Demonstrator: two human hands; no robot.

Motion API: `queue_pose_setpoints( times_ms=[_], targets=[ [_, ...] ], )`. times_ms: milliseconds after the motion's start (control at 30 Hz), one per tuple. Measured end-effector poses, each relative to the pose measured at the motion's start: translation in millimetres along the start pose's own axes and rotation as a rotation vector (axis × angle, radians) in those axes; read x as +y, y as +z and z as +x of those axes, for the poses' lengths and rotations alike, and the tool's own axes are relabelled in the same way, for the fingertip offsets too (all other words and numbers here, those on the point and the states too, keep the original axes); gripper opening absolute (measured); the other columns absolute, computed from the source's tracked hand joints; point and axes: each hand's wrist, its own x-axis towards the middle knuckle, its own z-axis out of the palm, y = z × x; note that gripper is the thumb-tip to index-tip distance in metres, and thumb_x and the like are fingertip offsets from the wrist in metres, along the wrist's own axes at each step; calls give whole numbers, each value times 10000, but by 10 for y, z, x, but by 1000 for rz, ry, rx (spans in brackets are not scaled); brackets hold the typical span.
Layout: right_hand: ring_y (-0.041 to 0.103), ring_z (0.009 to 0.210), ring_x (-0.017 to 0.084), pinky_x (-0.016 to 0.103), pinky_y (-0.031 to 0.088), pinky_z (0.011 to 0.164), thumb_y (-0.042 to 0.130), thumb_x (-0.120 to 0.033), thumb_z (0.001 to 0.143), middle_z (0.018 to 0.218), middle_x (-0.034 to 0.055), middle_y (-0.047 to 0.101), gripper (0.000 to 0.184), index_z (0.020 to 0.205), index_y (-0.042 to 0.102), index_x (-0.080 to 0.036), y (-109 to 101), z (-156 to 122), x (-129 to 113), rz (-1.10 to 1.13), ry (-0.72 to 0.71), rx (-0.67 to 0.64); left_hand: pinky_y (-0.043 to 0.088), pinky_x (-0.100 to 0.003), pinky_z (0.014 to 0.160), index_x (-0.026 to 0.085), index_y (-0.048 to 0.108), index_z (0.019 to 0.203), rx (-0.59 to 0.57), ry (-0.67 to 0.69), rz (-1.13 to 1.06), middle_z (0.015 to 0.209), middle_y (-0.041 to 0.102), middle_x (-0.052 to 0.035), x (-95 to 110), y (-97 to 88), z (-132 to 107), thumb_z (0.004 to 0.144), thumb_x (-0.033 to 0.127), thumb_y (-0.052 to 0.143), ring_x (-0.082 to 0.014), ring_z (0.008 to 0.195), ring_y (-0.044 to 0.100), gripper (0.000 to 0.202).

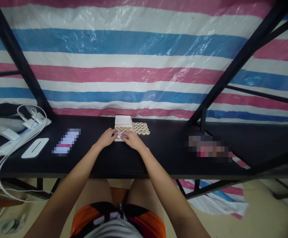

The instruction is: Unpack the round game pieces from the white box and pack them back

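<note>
A small white box [123,120] stands on the black table with its lid raised at the back. Inside it lie round cream pieces [124,129], some with red marks, that look like Chinese chess pieces. My left hand [107,137] is at the box's left front, its fingers bent in over the edge. From the right, my right hand [133,140] reaches over the box front with its fingers closed together. Between my fingertips shows a small whitish thing [119,135], too blurred to name. More round cream pieces [141,128] lie grouped just right of the box.
On the left of the table [168,155] are a power strip with white cables [22,138], a flat white device [35,147] and a blurred-out phone-like object [67,142]. A pixelated item [210,147] lies on the right. Black metal posts [201,114] and striped sheeting [124,76] stand behind.
</note>
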Motion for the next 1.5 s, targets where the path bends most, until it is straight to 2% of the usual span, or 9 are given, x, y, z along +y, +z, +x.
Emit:
queue_pose_setpoints(
  times_ms=[233, 367, 533, 800, 1033, 1133, 1267, 1367, 1500],
  targets=[
    [600, 762, 160, 256, 436, 746, 505, -366, 866, 858, 39, 691, 268, 920, 685, -174, -51, 3, 33, 197, 136, 270, 346, -348, 1030, 189, 676, 1081, 54, 105, -174, 1117, 611, -78, 145, -83, -19, 915, 445, 405, -219, 1104, 514, 408],
    [560, 665, 147, 246, 430, 676, 487, -434, 860, 777, 14, 667, 325, 903, 671, -171, -78, 3, 27, 298, 190, 349, 430, -314, 882, 171, 686, 1037, 12, 117, -262, 988, 670, -55, 235, -119, -44, 825, 481, 550, -216, 926, 579, 399],
    [571, 748, 170, 261, 439, 719, 516, -479, 824, 833, 26, 663, 360, 949, 646, -168, -102, 8, 10, 377, 205, 364, 435, -250, 657, 128, 695, 898, 61, 29, -333, 724, 642, -7, 225, -83, -33, 825, 470, 516, -150, 660, 546, 392],
    [462, 565, 134, 246, 392, 623, 492, -421, 812, 603, -29, 534, 285, 833, 644, -182, -49, 41, 148, 260, 318, 408, 468, -265, 664, 124, 645, 813, 162, -55, -625, 705, 649, -30, 66, -133, 209, 696, 504, 646, -161, 676, 590, 398],
    [446, 559, 134, 245, 380, 598, 464, -432, 831, 603, -26, 510, 302, 835, 637, -183, -81, 52, 156, 226, 371, 464, 467, -265, 625, 138, 613, 847, 54, -97, -670, 745, 653, -31, 129, -182, 463, 674, 521, 657, -158, 692, 596, 422],
    [484, 596, 146, 254, 405, 629, 444, -435, 852, 646, -9, 548, 326, 903, 632, -173, -86, 52, 175, 234, 380, 484, 452, -262, 606, 135, 601, 844, -9, -130, -735, 680, 630, -10, 124, -115, 484, 639, 489, 694, -147, 647, 588, 420],
    [564, 783, 178, 280, 448, 742, 457, -394, 870, 884, 59, 623, 397, 1182, 538, -161, -61, 53, 203, 190, 350, 531, 420, -246, 557, 131, 611, 763, 66, -189, -733, 573, 585, 10, -34, -42, 590, 657, 434, 680, -127, 561, 554, 328],
    [555, 944, 206, 318, 426, 879, 476, -357, 887, 984, 92, 620, 331, 1136, 583, -168, -34, 46, 177, 37, 248, 449, 415, -231, 540, 127, 630, 741, 154, -241, -637, 600, 610, -2, -225, -45, 746, 672, 365, 647, -121, 551, 554, 249],
    [544, 962, 213, 338, 389, 932, 482, -367, 912, 940, 82, 637, 267, 924, 680, -189, -4, 25, 86, -134, 117, 188, 431, -235, 582, 132, 637, 672, 210, -281, -448, 594, 613, 0, -447, -83, 922, 652, 284, 625, -119, 539, 547, 154]
  ],
)
